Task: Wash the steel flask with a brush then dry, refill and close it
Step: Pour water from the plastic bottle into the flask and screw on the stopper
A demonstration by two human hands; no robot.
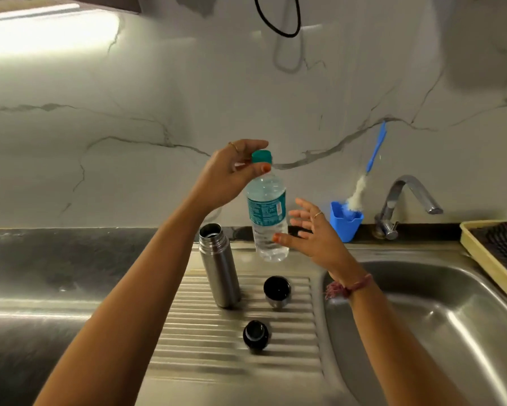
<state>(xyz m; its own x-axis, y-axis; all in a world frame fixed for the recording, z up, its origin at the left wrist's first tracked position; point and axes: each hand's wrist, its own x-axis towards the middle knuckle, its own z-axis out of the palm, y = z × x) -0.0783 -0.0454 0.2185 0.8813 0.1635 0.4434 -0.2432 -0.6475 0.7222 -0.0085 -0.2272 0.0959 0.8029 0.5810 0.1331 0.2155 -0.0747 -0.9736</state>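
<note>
The steel flask [219, 266] stands upright and uncapped on the ribbed drainboard [299, 344]. Its steel cup lid [277, 291] and its black stopper [255, 336] lie separately on the drainboard, to the right of it and nearer to me. My left hand [231, 174] pinches the teal cap and neck of a clear plastic water bottle [268, 218], which hangs in the air above the drainboard. My right hand [313, 232] is beside the bottle's lower part with fingers spread, the thumb tip close to the bottle.
A blue cup [346, 225] holds the blue-handled bottle brush [373, 159] against the marble wall. The tap [404, 200] stands behind the steel sink [422, 332]. A yellow tray with a dark mat [498, 256] sits at the right edge. Dark counter lies left.
</note>
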